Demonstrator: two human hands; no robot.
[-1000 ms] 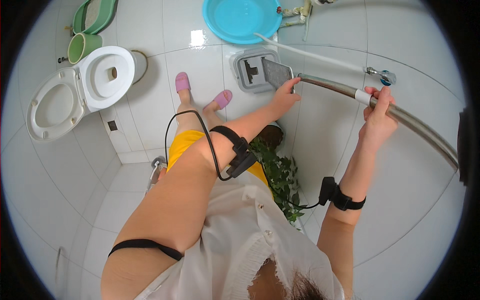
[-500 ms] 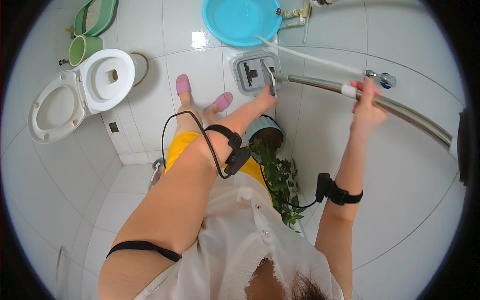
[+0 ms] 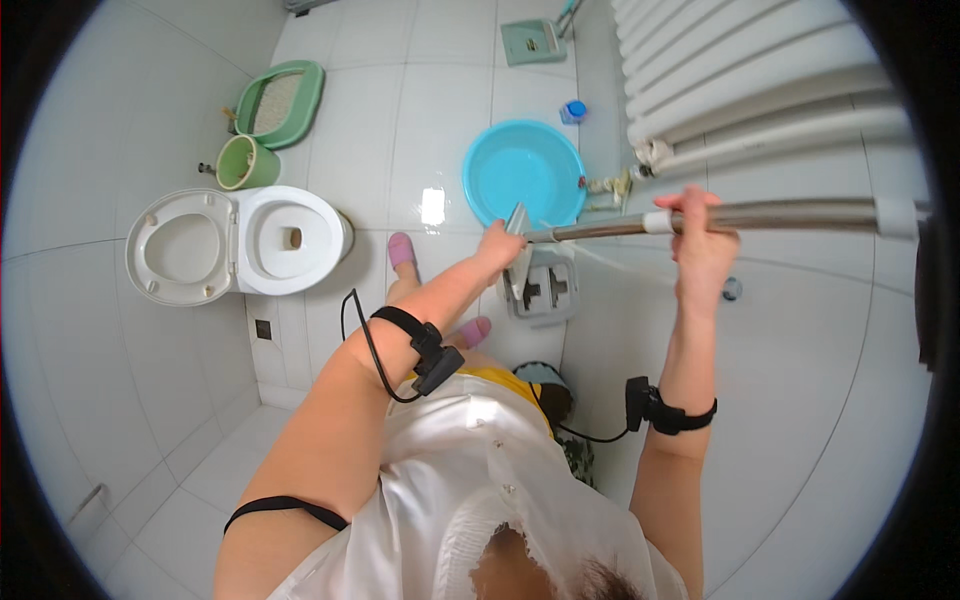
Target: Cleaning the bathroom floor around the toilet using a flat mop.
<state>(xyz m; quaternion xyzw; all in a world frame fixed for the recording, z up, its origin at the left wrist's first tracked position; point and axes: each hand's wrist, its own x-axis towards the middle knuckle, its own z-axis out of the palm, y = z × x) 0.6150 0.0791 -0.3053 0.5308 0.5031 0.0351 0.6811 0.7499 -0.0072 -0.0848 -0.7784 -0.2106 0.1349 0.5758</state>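
Silvery mop pole (image 3: 800, 215) spanned centre to right of the frame, the right hand (image 3: 703, 250) wrapped round it, the left hand (image 3: 500, 249) gripping its flat head (image 3: 519, 274); steadying both together seemed wisest

Mop head (image 3: 519, 274) partly behind left hand (image 3: 500, 247), plant (image 3: 578, 461) mostly hidden, apparently by the shirt (image 3: 440, 450)

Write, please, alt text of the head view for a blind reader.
A person's left hand holds a mop head; the right hand grips its pole. A blue basin and grey bucket stand on the tiled floor, with a toilet at left.
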